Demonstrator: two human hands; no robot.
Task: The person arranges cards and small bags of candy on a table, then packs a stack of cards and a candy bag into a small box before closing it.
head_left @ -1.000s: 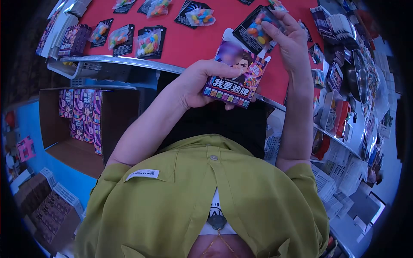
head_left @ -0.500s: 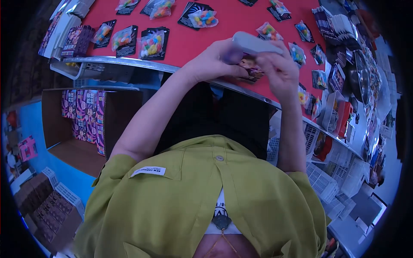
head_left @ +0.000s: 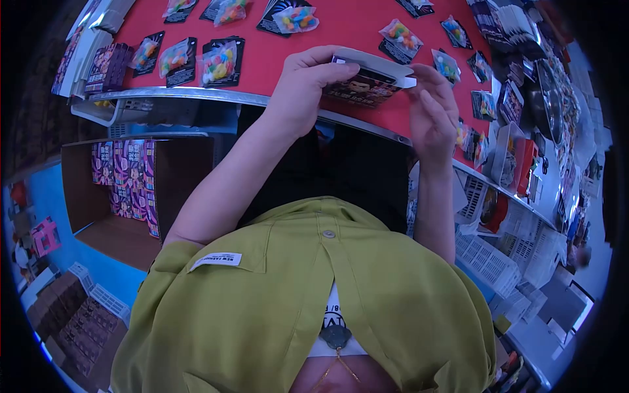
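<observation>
My left hand [head_left: 303, 88] grips a small dark printed box [head_left: 360, 90] by its left end, thumb on the printed face and fingers behind. The box has its pale flap [head_left: 377, 63] raised along the top and a white tab at the right end. Beside that end is my right hand [head_left: 436, 118], fingers loosely curved and apart, fingertips right at the tab. Beyond the box, a bag of coloured candies [head_left: 400, 34] lies on black cards [head_left: 395, 54] on the red tabletop [head_left: 347, 26].
More candy bags [head_left: 219, 63] on black cards lie along both sides. Stacked printed boxes [head_left: 108, 67] stand at the left edge. A cardboard carton [head_left: 111, 242] holding purple boxes is below left. At right are a metal bowl [head_left: 549, 108] and white baskets [head_left: 488, 262].
The box has tilted so its printed face and raised flap show more clearly. My right hand has drawn back from over the box to its right end, fingers loosened.
</observation>
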